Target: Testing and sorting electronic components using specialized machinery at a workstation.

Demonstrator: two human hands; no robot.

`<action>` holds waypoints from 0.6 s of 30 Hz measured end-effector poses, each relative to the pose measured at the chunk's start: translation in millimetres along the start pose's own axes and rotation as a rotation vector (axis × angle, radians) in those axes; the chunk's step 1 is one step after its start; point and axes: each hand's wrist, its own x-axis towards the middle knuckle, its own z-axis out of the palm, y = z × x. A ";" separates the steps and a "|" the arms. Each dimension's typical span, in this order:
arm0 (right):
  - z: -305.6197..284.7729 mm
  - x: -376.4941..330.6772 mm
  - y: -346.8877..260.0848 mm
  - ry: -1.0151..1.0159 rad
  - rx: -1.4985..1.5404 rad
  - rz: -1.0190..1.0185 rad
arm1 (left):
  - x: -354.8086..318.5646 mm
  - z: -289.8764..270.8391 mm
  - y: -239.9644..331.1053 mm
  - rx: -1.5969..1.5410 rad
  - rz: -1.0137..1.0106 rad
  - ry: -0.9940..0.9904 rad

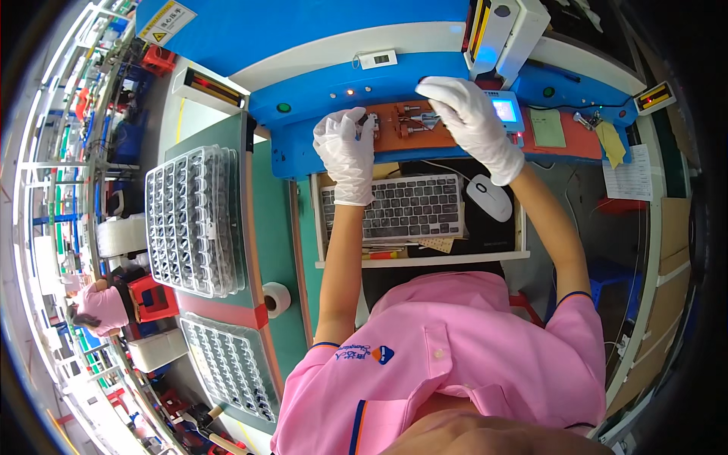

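Note:
My left hand [345,152], in a white glove, is curled at the left end of an orange-brown fixture plate [388,121]. Its fingers close beside a small metal clamp [372,126]; what they hold, if anything, is hidden. More metal fittings [410,121] stand on the middle of the plate. Over its right part hovers my right hand [474,125], also gloved, pointing left with the fingers together. A tiny dark spot shows at its fingertips, too small to name. Behind both hands runs the blue machine front [311,95].
A keyboard [413,206] and white mouse [489,197] sit in a drawer below the plate. Right of my right hand is a small lit screen [503,111]. Stacked clear trays [189,220] and another tray [231,368] lie left, near a white roll [276,299].

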 end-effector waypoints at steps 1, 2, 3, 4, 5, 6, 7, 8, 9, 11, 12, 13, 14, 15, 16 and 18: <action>-7.2 -5.1 -1.3 0.017 -0.008 0.017 | 0.4 -0.8 -0.7 -0.005 -0.012 -0.009; -12.5 -10.0 -2.2 0.047 -0.022 0.026 | 1.1 -1.3 -0.9 -0.016 -0.010 -0.024; -17.0 -15.0 -2.8 0.043 -0.020 0.026 | 1.9 -1.8 -1.2 -0.024 -0.001 -0.034; -20.7 -19.8 -3.2 0.051 -0.028 0.069 | 3.1 -1.8 -1.3 -0.025 -0.015 -0.041; -22.6 -22.9 -2.4 0.079 -0.023 0.094 | 4.3 -1.2 -1.2 -0.032 -0.018 -0.055; -22.7 -25.5 -2.0 0.096 -0.016 0.127 | 5.6 -0.5 -1.0 -0.041 -0.024 -0.063; -22.7 -27.6 -1.3 0.077 -0.021 0.143 | 6.2 0.5 -0.4 -0.038 -0.026 -0.068; -21.3 -28.9 -0.9 0.095 -0.006 0.167 | 6.8 1.5 0.2 -0.040 -0.029 -0.063; -19.6 -30.0 -1.0 0.125 0.019 0.198 | 7.2 2.3 0.7 -0.043 -0.019 -0.041; -11.6 -30.9 -2.5 0.102 0.140 0.280 | 7.4 3.6 1.0 -0.053 -0.031 -0.070; -6.3 -31.2 -3.9 0.104 0.288 0.355 | 7.4 4.2 0.9 -0.065 -0.030 -0.085; -0.8 -32.2 -6.2 0.059 0.394 0.415 | 7.0 4.7 0.4 -0.064 -0.027 -0.088; 8.9 -30.4 -7.2 0.058 0.390 0.366 | 6.5 5.3 -0.3 -0.064 -0.006 -0.071; 18.5 -28.7 -8.1 0.045 0.405 0.330 | 6.1 6.1 -1.2 -0.065 0.015 -0.055; 24.9 -29.0 -9.8 -0.005 0.474 0.363 | 5.3 6.8 -2.1 -0.064 0.018 -0.060; 40.0 -27.6 -13.7 -0.098 0.640 0.422 | 3.7 8.1 -3.6 -0.043 0.040 -0.012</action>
